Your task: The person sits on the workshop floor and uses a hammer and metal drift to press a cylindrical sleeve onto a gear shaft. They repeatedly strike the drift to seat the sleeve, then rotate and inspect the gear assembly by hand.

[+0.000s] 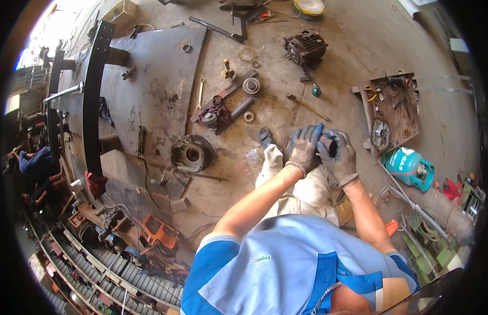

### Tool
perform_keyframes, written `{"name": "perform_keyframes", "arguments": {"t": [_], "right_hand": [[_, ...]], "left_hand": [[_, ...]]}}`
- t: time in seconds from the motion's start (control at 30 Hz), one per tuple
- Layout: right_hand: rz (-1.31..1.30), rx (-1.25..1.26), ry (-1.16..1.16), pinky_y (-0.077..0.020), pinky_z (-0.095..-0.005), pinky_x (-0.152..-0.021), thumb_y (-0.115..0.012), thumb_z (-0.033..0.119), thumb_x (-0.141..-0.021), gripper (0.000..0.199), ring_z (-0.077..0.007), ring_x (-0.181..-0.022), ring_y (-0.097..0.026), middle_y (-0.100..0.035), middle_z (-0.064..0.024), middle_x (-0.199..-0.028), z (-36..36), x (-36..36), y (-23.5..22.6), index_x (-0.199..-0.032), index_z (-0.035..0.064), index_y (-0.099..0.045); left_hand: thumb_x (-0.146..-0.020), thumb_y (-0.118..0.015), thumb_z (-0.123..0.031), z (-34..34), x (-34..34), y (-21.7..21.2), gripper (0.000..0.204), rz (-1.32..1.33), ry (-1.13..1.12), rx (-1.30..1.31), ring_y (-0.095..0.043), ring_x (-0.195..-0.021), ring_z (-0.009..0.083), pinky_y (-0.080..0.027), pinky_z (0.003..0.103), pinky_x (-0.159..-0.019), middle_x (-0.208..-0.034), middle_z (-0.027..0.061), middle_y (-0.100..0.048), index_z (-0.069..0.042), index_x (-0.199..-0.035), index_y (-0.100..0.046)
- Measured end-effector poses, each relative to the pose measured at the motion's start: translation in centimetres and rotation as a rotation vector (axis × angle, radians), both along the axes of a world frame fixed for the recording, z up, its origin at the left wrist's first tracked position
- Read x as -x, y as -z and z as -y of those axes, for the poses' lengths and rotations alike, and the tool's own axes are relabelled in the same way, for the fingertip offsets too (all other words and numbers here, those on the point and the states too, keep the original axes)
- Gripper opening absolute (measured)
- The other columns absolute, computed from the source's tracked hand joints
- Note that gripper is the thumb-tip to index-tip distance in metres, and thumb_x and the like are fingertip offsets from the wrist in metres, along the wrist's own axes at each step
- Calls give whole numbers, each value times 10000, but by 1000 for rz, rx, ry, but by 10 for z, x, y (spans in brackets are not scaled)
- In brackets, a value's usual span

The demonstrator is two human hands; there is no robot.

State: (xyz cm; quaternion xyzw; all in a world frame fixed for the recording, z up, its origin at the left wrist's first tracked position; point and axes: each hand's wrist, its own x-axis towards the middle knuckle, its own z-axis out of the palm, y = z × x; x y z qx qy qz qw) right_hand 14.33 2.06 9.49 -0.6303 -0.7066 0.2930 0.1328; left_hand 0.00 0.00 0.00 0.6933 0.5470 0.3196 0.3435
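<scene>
Both gloved hands met in front of the person's chest, over the concrete floor (286,89). The left hand (305,148) and the right hand (338,156) closed together around a small dark part (328,145), most of it hidden by the fingers; its shape could not be told beyond a dark, blocky lump. The grip of each hand was clamped on that part, thumbs on top.

By the look of it, the step in hand was a close fitting or turning of the part between the fingers, held off the floor. The next move would seem to call for a firm pinch from one hand while the other twisted or pressed, since the knit gloves, grey with blue backs, dull the touch.

At about ten o'clock from the hands lay a round cast housing (190,154), rusty and greasy, on a big steel plate (149,79). At twelve o'clock sat a finned electric motor (306,47), dark and dusty. At three o'clock lay a smooth teal gas cylinder (409,165).
</scene>
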Motion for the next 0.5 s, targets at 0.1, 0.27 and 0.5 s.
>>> {"name": "perform_keyframes", "arguments": {"t": [0.1,0.27,0.5], "right_hand": [[-157,-50,-97,-554,-414,-933,-768,341,-888,627,-337,-1114,-669,-632,-185,-1303,-29,27,15,-1401,61,-541],[-453,69,-103,-559,-373,-922,-758,330,-920,599,-237,-1109,-669,-656,-136,-1277,-105,2,97,-1413,70,-539],[49,446,16,-521,-418,-971,-643,456,-970,624,-316,-1133,-670,-636,-179,-1330,-170,-116,389,-1425,48,-517]], "left_hand": [[-603,-841,-265,-21,16,18,735,-8,-224,-121,-607,-1148,379,-433,500,-1053,-1176,168,-652,-55,-1258,-583],[-732,-856,-171,-46,54,60,603,375,-612,157,-636,-1132,304,-457,396,-1051,-1220,142,-672,-26,-1264,-610],[-772,-844,-51,-89,138,192,631,294,-852,-85,-573,-1236,245,-434,390,-1090,-1294,124,-621,-14,-1336,-561]]}}
